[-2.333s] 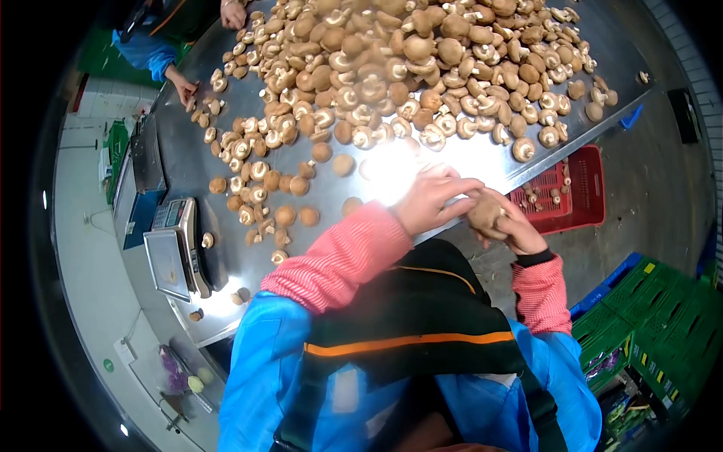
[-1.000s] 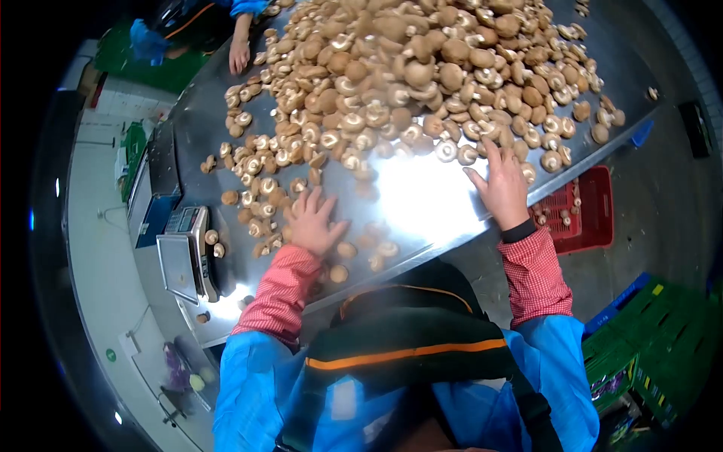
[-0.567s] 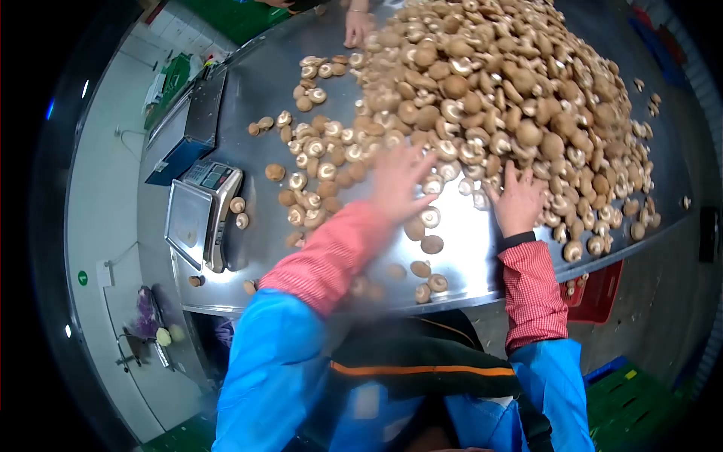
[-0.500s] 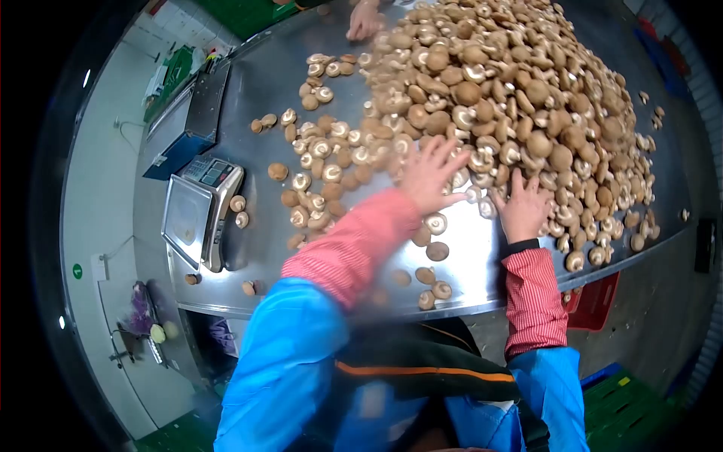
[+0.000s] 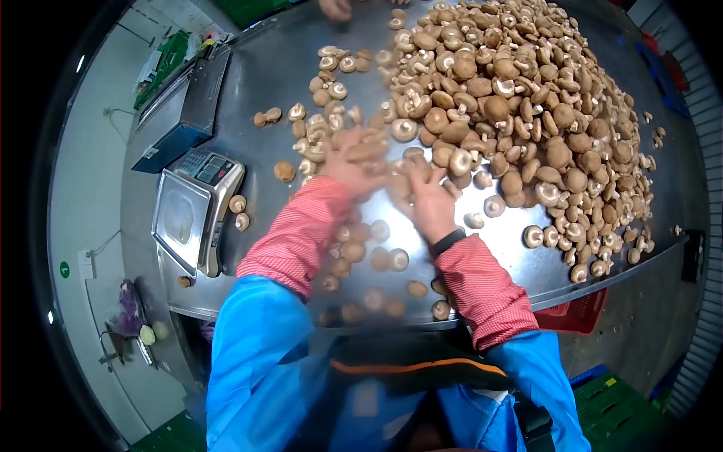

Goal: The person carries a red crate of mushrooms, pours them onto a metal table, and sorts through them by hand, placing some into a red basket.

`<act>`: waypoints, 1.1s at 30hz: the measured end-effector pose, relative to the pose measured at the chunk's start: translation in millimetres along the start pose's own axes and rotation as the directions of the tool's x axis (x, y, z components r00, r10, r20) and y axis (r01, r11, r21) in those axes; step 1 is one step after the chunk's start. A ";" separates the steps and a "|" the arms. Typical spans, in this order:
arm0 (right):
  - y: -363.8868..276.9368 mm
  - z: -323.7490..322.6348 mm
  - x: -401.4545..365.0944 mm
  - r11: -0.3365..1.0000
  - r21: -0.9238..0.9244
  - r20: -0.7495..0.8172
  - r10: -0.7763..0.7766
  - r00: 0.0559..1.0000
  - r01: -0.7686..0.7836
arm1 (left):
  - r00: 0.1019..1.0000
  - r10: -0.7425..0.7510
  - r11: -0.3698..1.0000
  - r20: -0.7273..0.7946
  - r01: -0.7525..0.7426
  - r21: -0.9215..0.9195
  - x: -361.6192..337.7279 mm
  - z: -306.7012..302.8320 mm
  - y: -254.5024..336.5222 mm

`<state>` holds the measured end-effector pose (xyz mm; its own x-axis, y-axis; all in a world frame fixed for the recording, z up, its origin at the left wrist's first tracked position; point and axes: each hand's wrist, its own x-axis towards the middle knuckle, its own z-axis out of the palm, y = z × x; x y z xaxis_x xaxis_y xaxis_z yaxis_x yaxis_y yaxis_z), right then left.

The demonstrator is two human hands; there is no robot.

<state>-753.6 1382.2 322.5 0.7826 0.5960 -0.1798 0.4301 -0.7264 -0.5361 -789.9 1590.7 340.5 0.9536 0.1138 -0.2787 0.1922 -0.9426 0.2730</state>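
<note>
Head view: left hand (image 5: 349, 164) and right hand (image 5: 431, 205) close together over the metal surface (image 5: 252, 90), both among brown mushrooms. On the left, fingers parted and blurred, a mushroom (image 5: 367, 151) against them; firmness of grip impossible to tell. On the right, fingers bent towards blurred mushrooms at the tips; whether clamped on any, cannot tell. Black band (image 5: 447, 241) noted at the right wrist. Loose mushrooms (image 5: 352, 251) scattered around and below the hands, towards the near edge. Large heap of mushrooms (image 5: 557, 120) recorded ahead and to the right. To the left, a scale (image 5: 181, 218) with two mushrooms (image 5: 239, 212) just beside it, and a box (image 5: 181, 113) behind. At the far edge, another person's hand (image 5: 335, 9). Beyond the near right edge, at a lower level, a red crate (image 5: 584, 313).
</note>
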 end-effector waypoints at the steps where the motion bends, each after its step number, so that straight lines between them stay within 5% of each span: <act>1: -8.8 2.5 -1.5 0.998 -0.044 0.046 -0.037 0.998 0.039 | 0.996 0.026 0.997 -0.081 -0.020 0.079 1.2 32.2 -33.8; 6: -38.0 28.2 -32.7 0.929 -0.116 0.282 -0.308 0.908 0.351 | 0.990 -0.095 0.987 -0.102 0.106 0.118 -46.8 43.7 -68.8; 10: -50.6 21.4 -58.2 0.891 0.235 0.191 -0.434 0.880 0.388 | 0.984 -0.140 0.982 -0.111 0.153 0.112 -89.3 42.1 -87.8; 11: -48.7 13.7 -59.6 0.864 0.343 0.152 -0.439 0.885 0.369 | 0.956 -0.134 0.990 -0.260 0.139 0.002 -98.8 40.0 -81.5; 16: -1.1 -39.3 16.1 0.974 -0.141 -0.102 -0.194 0.976 0.178 | 0.809 -0.205 0.976 -0.550 0.212 -0.052 -113.1 41.3 -106.7; 17: 21.0 -39.2 40.4 0.915 -0.281 -0.209 -0.353 0.912 0.290 | 0.784 -0.167 0.985 -0.598 0.159 -0.067 -104.1 32.9 -100.9; 18: 24.0 -47.5 60.1 0.887 -0.402 -0.237 -0.339 0.910 0.226 | 0.750 -0.126 0.992 -0.649 0.101 -0.076 -89.9 24.1 -91.7; 22: 53.0 -30.0 107.8 0.655 -0.736 -0.204 -0.458 0.865 0.173 | 0.782 0.094 0.879 -0.616 -0.356 -0.318 -11.0 43.3 -14.5; 25: 43.6 -25.5 107.4 0.669 -0.743 -0.188 -0.214 0.959 0.004 | 0.874 -0.015 0.895 -0.486 -0.206 -0.397 44.8 66.0 33.8; 28: 48.5 -43.8 94.9 0.760 -0.645 -0.161 -0.239 0.958 0.081 | 0.952 -0.116 0.893 -0.283 -0.025 -0.450 72.4 78.7 53.6; 30: 47.9 -46.5 85.4 0.804 -0.565 -0.142 -0.316 0.938 0.185 | 0.911 -0.107 0.893 -0.399 -0.089 -0.442 73.8 95.7 45.7; 32: 24.9 -56.3 66.7 0.914 -0.358 -0.114 -0.245 0.963 0.190 | 0.911 -0.134 0.869 -0.391 -0.082 -0.488 61.9 94.7 47.8; 33: 30.7 -49.8 62.0 0.994 -0.087 -0.043 -0.063 0.997 0.059 | 0.909 -0.162 0.845 -0.383 -0.073 -0.530 43.5 74.6 51.7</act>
<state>-669.5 1379.8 335.9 0.7725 0.6253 -0.1103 0.5131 -0.7171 -0.4718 -755.8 1523.5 273.8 0.9248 0.3765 0.0551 0.2159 -0.6383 0.7389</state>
